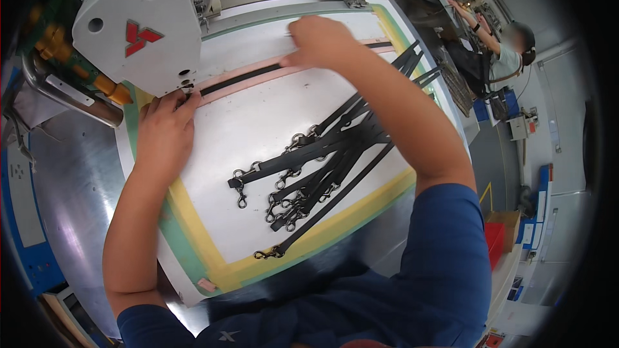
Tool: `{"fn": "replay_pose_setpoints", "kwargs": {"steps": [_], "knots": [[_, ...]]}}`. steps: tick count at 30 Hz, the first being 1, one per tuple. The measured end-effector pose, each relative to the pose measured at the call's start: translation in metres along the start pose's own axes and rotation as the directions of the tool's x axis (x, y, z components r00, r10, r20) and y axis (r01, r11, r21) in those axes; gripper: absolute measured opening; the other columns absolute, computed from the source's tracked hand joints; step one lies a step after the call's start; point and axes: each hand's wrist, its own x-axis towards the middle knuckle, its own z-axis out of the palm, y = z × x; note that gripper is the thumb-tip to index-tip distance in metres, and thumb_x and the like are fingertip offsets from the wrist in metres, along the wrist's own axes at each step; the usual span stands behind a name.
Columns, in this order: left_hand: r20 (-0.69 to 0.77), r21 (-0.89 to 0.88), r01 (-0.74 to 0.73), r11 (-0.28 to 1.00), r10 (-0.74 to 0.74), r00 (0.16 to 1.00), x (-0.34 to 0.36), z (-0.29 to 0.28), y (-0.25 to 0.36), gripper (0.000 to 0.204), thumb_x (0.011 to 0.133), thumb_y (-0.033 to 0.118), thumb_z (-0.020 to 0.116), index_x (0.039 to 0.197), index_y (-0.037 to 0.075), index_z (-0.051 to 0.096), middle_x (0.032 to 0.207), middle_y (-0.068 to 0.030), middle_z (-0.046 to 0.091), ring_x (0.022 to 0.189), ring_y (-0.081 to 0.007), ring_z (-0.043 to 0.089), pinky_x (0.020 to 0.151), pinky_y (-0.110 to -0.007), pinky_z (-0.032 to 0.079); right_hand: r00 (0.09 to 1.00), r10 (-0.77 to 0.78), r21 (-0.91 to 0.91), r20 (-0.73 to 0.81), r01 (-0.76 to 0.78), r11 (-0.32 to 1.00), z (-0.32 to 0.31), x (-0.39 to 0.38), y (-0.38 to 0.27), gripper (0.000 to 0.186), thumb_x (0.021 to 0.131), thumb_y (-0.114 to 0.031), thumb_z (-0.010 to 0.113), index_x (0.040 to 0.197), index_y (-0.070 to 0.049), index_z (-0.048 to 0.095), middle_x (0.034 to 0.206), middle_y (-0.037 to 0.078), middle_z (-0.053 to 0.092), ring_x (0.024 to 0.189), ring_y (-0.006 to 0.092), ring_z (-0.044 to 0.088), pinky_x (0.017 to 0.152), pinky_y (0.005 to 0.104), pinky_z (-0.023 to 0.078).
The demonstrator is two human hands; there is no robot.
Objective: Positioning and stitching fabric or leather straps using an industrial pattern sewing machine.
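Working remotely, I have one black strap [242, 80] laid straight in the pink guide [219, 95] between my hands. My left hand [169, 119] bends its fingers onto it beside the machine head [138, 35]; my blurred right hand [322, 42] half curls over it; either's hold, I cannot tell. Whether the clipped straps [348, 147] bodyward are finished is unclear

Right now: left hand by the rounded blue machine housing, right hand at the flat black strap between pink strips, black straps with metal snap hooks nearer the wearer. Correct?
One error: the rounded machine housing is white, not blue; the head view shows it. Left hand, right hand, flat black strap and hook-ended black straps are as stated.
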Motion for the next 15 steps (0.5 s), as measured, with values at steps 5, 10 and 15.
{"fn": "replay_pose_setpoints", "kwargs": {"steps": [5, 10, 15], "knots": [[0.008, -0.020, 0.016, 1.000, -0.016, 1.000, -0.001, 0.000, 0.002, 0.034, 0.096, 0.007, 0.066, 0.129, 0.011, 0.075, 0.119, -0.0118, 0.069, 0.113, -0.0340, 0.064, 0.101, -0.048, 0.049, 0.978, 0.180, -0.124, 0.105, -0.167, 0.978, -0.013, -0.013, 0.084, 0.062, 0.080, -0.056, 0.085, 0.113, -0.005, 0.073, 0.115, 0.016, 0.074, 0.117, 0.0337, 0.070, 0.097, 0.0468, 0.057], [0.009, -0.013, 0.040, 0.999, -0.039, 0.999, -0.002, 0.000, 0.002, 0.035, 0.097, 0.007, 0.066, 0.131, 0.011, 0.074, 0.126, -0.0153, 0.069, 0.118, -0.0366, 0.063, 0.105, -0.048, 0.047, 0.921, 0.380, -0.199, 0.081, -0.359, 0.912, -0.007, -0.022, 0.176, 0.075, 0.074, -0.062, 0.087, 0.117, -0.002, 0.075, 0.117, 0.018, 0.075, 0.114, 0.0327, 0.072, 0.095, 0.0443, 0.057], [0.024, -0.063, 0.069, 0.996, -0.068, 0.997, -0.003, -0.001, 0.000, 0.036, 0.097, 0.008, 0.065, 0.131, 0.012, 0.074, 0.132, -0.0163, 0.068, 0.124, -0.0383, 0.061, 0.109, -0.049, 0.046, 0.878, 0.478, -0.203, 0.036, -0.462, 0.863, 0.015, -0.026, 0.257, 0.076, 0.068, -0.063, 0.091, 0.103, 0.002, 0.076, 0.104, 0.021, 0.076, 0.100, 0.0376, 0.074, 0.089, 0.0459, 0.057]]}}
